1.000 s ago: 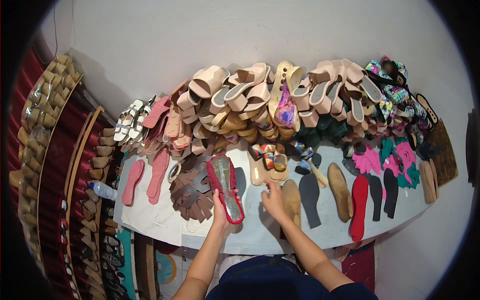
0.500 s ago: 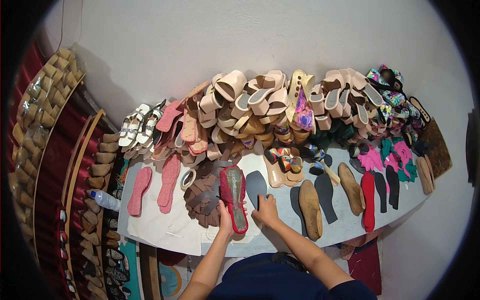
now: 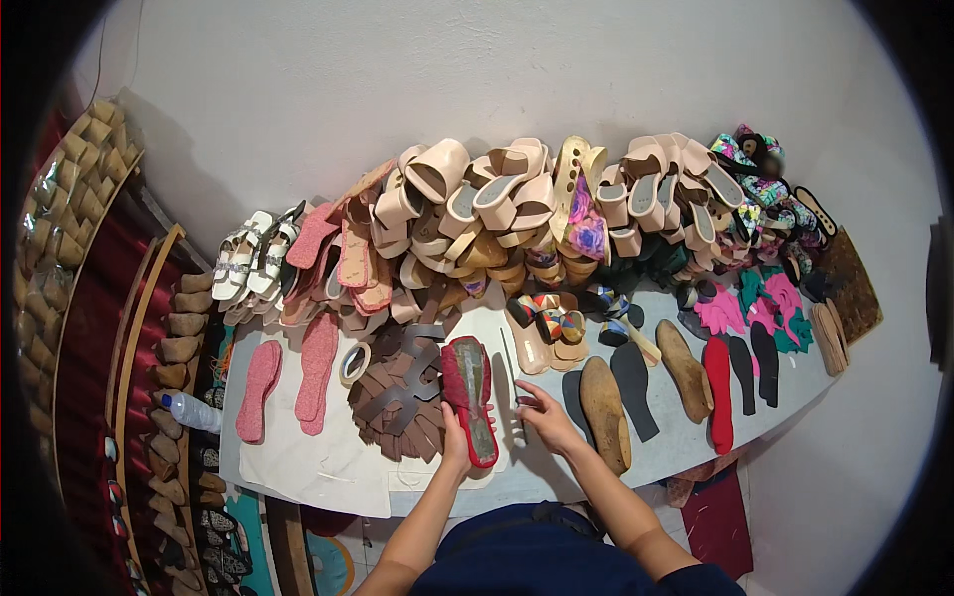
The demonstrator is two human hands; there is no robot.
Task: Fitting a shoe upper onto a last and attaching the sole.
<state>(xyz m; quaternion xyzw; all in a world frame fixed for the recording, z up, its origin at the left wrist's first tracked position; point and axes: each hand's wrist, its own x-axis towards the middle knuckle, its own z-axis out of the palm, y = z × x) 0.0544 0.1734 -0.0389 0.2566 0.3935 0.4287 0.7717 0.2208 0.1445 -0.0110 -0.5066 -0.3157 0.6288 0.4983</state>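
Observation:
My left hand [image 3: 455, 443] is closed round a shoe last with a red upper pulled over it [image 3: 468, 397], held upright above the table. Its underside faces me, grey-brown and patchy, with red edges folded round it. Just to its right, my right hand [image 3: 548, 417] pinches a dark grey sole [image 3: 508, 360], seen almost edge-on. The two pieces are apart. Left of the last lies a pile of brown cut strips [image 3: 393, 397]. A wooden last [image 3: 603, 412] and another dark grey sole [image 3: 636, 390] lie right of my right hand.
Heeled beige sandals [image 3: 517, 194] are heaped along the wall. Pink soles [image 3: 260, 390] and a tape roll [image 3: 355, 364] lie on the left of the table [image 3: 532, 477]. A red sole-shaped piece [image 3: 717, 397] and pink and green scraps [image 3: 720, 311] lie right. Shelves of lasts [image 3: 179, 348] stand left.
My right hand has raised the dark grey sole off the table and turned it nearly edge-on. The left hand still holds the red-covered last. The whole view has shifted slightly.

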